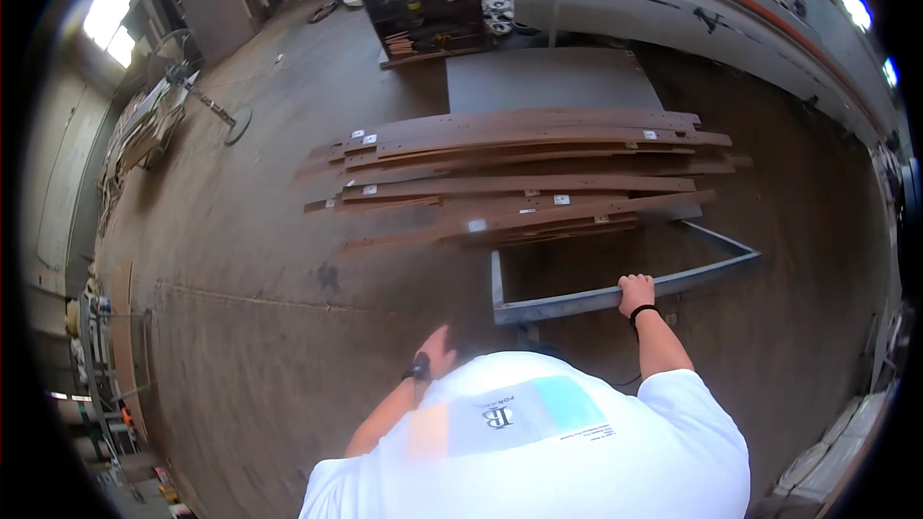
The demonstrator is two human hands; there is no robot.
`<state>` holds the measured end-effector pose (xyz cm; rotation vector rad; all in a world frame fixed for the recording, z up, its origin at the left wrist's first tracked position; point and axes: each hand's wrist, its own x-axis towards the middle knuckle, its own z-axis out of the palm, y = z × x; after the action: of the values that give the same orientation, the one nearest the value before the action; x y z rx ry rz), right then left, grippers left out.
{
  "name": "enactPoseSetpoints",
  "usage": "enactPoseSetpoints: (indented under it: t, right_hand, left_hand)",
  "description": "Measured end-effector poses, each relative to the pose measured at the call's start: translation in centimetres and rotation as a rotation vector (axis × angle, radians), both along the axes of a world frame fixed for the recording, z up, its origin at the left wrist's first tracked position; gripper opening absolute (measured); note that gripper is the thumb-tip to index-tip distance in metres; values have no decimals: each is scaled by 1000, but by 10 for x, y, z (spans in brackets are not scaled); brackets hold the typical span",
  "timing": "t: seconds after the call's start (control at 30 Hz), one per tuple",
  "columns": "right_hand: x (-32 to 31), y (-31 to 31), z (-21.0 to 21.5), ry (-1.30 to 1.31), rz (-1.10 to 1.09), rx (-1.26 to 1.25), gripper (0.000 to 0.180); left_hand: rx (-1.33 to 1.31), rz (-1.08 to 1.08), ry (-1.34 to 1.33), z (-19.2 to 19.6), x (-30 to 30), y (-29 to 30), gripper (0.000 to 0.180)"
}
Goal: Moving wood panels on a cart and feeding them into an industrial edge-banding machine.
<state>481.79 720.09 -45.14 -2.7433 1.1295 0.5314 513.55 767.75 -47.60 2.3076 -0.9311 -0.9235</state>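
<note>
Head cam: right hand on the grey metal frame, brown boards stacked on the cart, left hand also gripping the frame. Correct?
Not quite. The head view shows the left hand off the grey metal frame, held low near the person's body with a dark band at the wrist; whether it holds anything cannot be told. The rest stands: the right hand is on the frame, and the brown boards lie stacked.

A grey metal cart frame [625, 296] carries long brown boards [524, 183], stacked flat on it over the concrete floor [250, 259].
</note>
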Motion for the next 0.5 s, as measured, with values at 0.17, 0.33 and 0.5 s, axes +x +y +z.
enactPoseSetpoints:
  t: [0.17,0.33,0.5]
  right_hand:
    - [50,36,41,181,27,92,55]
    - [161,168,33,-145,233,278,79]
    - [263,189,49,-246,50,52,63]
  left_hand:
    - [231,464,217,-39,-21,112,68]
    - [225,355,186,-148,-19,216,65]
    - [143,553,229,-113,74,209,54]
